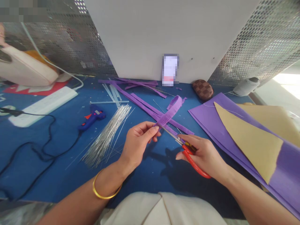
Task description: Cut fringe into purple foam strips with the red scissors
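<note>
A purple paper strip (pixel 171 113) curls up and over, its near end pinched between the thumb and fingers of my left hand (pixel 138 140). Red-handled scissors (pixel 195 164) are in my right hand (pixel 206 154), fingers wrapped round the handles. The blades point up and left, and their tips meet the strip right beside my left fingertips. Beneath and behind the curled strip, long flat purple strips (pixel 140 103) lie crossed on the blue table (pixel 150 175). A bundle of thin silvery wires (pixel 109 134) rests to the left of my left hand.
A blue glue gun (pixel 92 117) with a black cable lies left, near a white power strip (pixel 44 106) and clear sticks (pixel 112 93). A phone (pixel 170 70) leans on the grey panel beside a brown checkered case (pixel 202 89). Purple sheets (pixel 211 117) and tan paper (pixel 253 137) cover the right.
</note>
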The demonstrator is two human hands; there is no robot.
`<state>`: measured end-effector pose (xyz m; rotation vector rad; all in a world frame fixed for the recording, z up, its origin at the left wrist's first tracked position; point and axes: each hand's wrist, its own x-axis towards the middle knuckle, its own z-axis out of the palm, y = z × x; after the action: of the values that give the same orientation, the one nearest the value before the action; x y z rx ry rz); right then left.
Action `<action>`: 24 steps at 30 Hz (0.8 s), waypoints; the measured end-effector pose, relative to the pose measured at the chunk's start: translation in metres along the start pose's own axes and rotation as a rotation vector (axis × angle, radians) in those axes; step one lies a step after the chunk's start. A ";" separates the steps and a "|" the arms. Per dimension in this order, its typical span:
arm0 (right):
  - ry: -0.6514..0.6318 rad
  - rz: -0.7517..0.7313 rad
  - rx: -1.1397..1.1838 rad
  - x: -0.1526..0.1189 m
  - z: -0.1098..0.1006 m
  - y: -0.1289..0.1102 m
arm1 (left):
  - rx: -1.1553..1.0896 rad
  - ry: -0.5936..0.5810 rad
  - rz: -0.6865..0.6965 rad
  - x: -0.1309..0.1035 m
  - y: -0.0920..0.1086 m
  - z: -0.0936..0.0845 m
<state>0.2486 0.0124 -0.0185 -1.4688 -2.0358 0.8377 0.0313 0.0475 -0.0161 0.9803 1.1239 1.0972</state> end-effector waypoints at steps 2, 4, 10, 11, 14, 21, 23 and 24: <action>-0.002 0.012 0.000 0.000 0.000 0.001 | 0.007 0.005 0.005 0.000 0.000 0.000; 0.003 0.028 -0.006 0.000 0.001 0.001 | 0.019 0.007 0.011 0.000 0.000 0.000; 0.006 0.043 -0.103 0.001 0.003 -0.001 | 0.023 0.016 0.037 0.001 -0.001 0.000; 0.001 0.042 -0.106 0.001 0.003 -0.001 | 0.018 0.017 0.040 0.001 -0.001 0.001; 0.003 0.033 -0.098 0.000 0.003 -0.001 | 0.017 0.017 0.045 0.000 0.000 0.001; 0.007 0.019 -0.074 0.000 0.005 0.001 | 0.013 0.002 0.043 0.000 -0.002 0.002; 0.005 0.016 -0.068 0.000 0.005 0.002 | 0.010 -0.002 0.038 0.000 -0.002 0.002; 0.006 0.015 -0.066 0.000 0.005 0.001 | 0.009 -0.003 0.036 0.000 -0.002 0.002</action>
<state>0.2465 0.0115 -0.0227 -1.5223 -2.0691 0.7780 0.0339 0.0472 -0.0178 1.0120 1.1138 1.1201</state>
